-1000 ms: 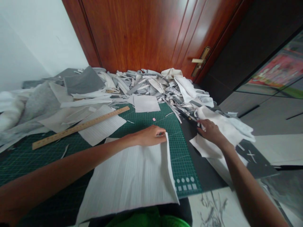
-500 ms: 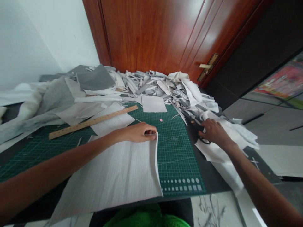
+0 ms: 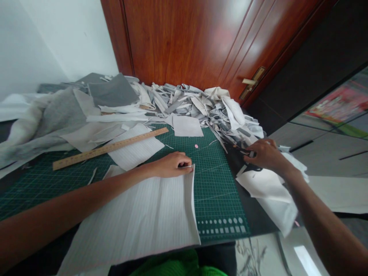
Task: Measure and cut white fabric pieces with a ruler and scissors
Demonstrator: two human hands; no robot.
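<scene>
My left hand point(image 3: 172, 165) pinches the folded top edge of a large white ribbed fabric sheet point(image 3: 138, 222), which lies on a green cutting mat point(image 3: 218, 191). My right hand point(image 3: 266, 153) is curled over black-handled scissors point(image 3: 240, 161) at the mat's far right. Its fingers hide part of the blades, and I cannot tell whether it grips them. Loose white fabric point(image 3: 267, 193) lies just below that hand. A wooden ruler point(image 3: 109, 148) rests on a smaller ribbed swatch point(image 3: 135, 147), beyond my left hand.
A heap of grey and white fabric scraps point(image 3: 201, 105) is piled against a wooden door point(image 3: 186, 42) with a brass handle point(image 3: 249, 81). Grey felt pieces point(image 3: 112, 92) lie at the back left. A white square swatch point(image 3: 186, 126) and a small pink dot point(image 3: 196, 146) are on the mat.
My right hand has moved up and rightward over the scissors, and the white fabric below it has shifted. My left hand keeps its pinch on the folded edge. The view has swung slightly.
</scene>
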